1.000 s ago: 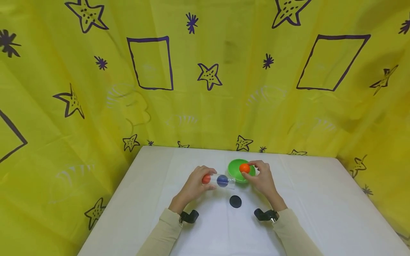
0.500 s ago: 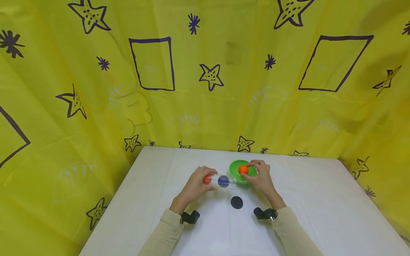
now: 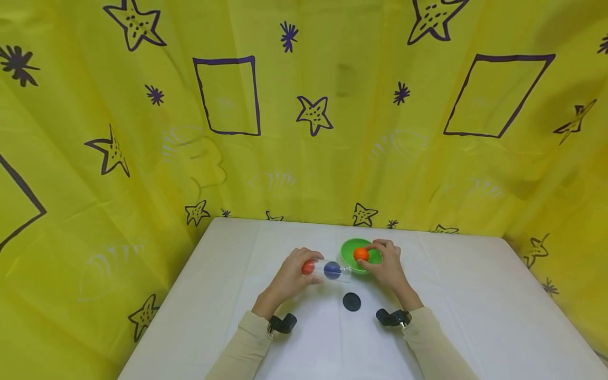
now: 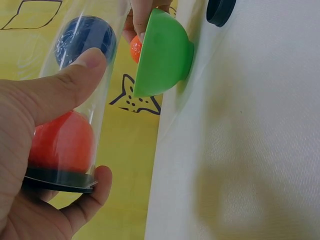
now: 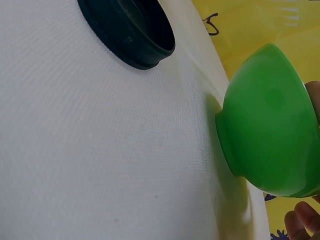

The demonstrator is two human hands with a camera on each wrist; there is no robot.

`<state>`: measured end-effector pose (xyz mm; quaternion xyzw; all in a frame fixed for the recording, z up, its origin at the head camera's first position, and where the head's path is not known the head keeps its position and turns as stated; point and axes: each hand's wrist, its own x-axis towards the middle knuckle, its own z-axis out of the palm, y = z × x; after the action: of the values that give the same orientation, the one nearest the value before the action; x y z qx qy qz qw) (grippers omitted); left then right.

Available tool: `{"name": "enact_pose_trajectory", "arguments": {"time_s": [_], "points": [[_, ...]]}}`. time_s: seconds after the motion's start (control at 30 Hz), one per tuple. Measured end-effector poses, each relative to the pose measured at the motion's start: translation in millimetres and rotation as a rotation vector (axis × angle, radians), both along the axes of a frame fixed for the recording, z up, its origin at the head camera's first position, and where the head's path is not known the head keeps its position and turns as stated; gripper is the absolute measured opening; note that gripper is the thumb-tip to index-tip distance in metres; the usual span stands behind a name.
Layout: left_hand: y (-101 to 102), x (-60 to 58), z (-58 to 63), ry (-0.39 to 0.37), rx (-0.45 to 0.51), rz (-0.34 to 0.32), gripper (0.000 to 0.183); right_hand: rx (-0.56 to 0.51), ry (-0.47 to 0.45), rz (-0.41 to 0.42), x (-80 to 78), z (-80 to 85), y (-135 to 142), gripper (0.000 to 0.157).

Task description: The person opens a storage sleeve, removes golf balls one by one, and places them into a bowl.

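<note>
My left hand (image 3: pixel 287 274) grips a clear tube (image 3: pixel 320 268) lying nearly level, its fingers round the capped end. Inside the tube sit a red ball (image 4: pixel 65 142), against the black end cap (image 4: pixel 60 182), and a dark blue ball (image 4: pixel 87 37) farther along. The tube's other end points right, close to the green bowl (image 3: pixel 350 247). Thumb and fingers of my right hand (image 3: pixel 390 267) pinch an orange ball (image 3: pixel 361 255) at the bowl, inside its outline in the head view. In the right wrist view, the bowl (image 5: pixel 270 125) hides the ball and most of the hand.
A loose black cap (image 3: pixel 352 302) lies on the white table (image 3: pixel 323 343) between the forearms, nearer me than the bowl. Behind the table hangs a yellow curtain (image 3: pixel 285 158) printed with stars and frames. Each wrist wears a small black camera.
The orange ball in my right hand has shifted slightly left and down relative to the bowl. My left hand keeps its hold on the tube. The head view has drifted a little.
</note>
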<state>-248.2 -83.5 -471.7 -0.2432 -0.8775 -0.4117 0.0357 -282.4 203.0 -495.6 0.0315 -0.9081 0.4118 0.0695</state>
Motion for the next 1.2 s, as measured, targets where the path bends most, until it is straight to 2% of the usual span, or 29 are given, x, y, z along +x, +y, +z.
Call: {"name": "enact_pose_trajectory", "arguments": {"time_s": [0.37,0.77,1.2], "points": [[3,3.0,0.2,-0.023,0.009,0.005,0.050,-0.009,-0.019,-0.014,0.2,-5.1,2,0.038],[2,1.3,-0.7,-0.014,0.005,0.001,0.050,-0.044,-0.005,-0.042,7.6,-0.5,7,0.032],[2,-0.2,0.1,-0.017,-0.006,0.008,0.051,-0.071,0.078,-0.031,29.5,13.2,8,0.029]]}}
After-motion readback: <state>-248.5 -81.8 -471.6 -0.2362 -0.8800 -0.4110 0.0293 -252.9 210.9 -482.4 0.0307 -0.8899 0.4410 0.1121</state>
